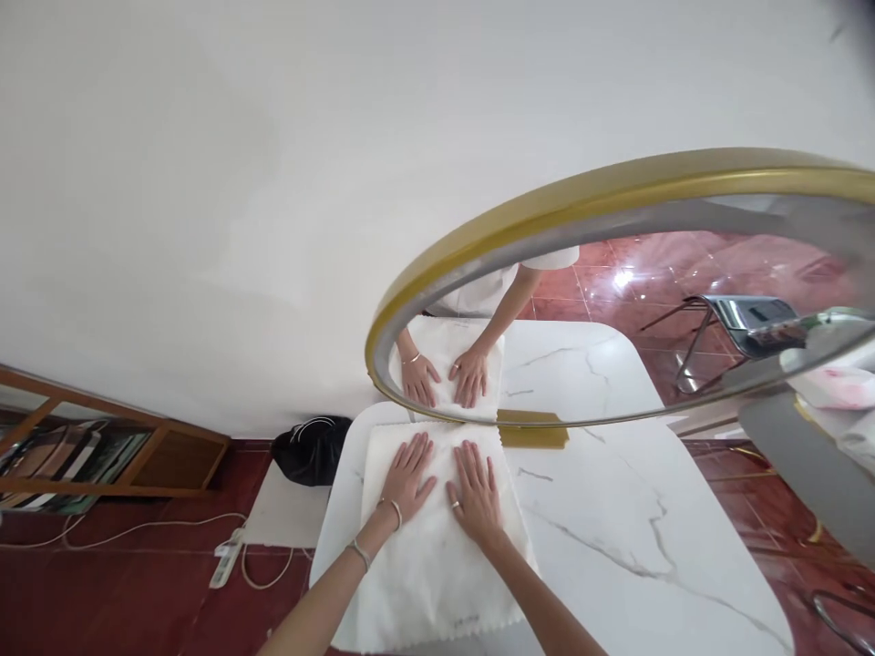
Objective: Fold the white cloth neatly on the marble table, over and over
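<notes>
A white cloth (pixel 437 565) with a scalloped edge lies on the marble-patterned table (pixel 602 510). Flat on its upper left part rests my left hand (pixel 408 474), fingers stretched out, with two bracelets at the wrist and forearm. My right hand (pixel 477 497) presses flat on the cloth to the right, fingers spread, a ring on one finger. Neither hand grips anything. Small dark marking shows near the cloth's lower edge. Just beyond my fingertips stands a gold-framed mirror (pixel 547 202), which reflects both hands and the cloth.
A black bag (pixel 314 450) sits left of the table. Further left are a wooden shelf (pixel 181 456) with books and a white power strip (pixel 227 558) with cables on the red floor. A grey surface (pixel 807 465) holding pale items stands at the right.
</notes>
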{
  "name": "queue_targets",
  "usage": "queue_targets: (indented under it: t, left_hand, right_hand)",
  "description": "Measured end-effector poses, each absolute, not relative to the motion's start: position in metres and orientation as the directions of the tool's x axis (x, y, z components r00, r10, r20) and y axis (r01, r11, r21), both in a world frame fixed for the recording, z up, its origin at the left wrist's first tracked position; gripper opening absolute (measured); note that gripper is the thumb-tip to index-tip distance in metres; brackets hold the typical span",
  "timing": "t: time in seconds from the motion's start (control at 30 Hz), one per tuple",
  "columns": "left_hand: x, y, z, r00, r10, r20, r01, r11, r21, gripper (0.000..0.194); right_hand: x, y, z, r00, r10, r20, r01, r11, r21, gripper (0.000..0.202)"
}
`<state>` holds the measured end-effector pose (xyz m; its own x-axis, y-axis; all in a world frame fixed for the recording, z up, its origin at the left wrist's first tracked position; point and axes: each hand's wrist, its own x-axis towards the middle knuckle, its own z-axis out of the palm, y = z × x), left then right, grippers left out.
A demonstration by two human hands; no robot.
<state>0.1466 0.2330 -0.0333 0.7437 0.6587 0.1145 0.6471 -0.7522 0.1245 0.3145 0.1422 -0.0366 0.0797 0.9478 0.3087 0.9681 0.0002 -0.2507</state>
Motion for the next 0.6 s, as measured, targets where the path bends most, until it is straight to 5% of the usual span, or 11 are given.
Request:
queue_targets:
  t: [0.27, 0.47, 0.6]
  left_hand:
    - [0.137, 0.318, -0.028, 0.79, 0.607, 0.09, 0.578, -0.785, 0.223, 0.06]
    - [0.119, 0.352, -0.028, 0.741, 0.662, 0.113, 0.626, -0.742, 0.241, 0.056]
    - [0.086, 0.341, -0.032, 0.6, 0.786, 0.151, 0.75, -0.618, 0.236, 0.05]
  right_hand:
    - [0.275, 0.222, -0.047, 0.319, 0.926, 0.201, 0.942, -0.287, -0.174, 0.052]
    - [0.261, 0.267, -0.037, 0.263, 0.954, 0.143, 0.959, -0.242, -0.147, 0.048]
    - [0.249, 0.265, -0.041, 0.19, 0.946, 0.262, 0.974, -0.148, -0.174, 0.05]
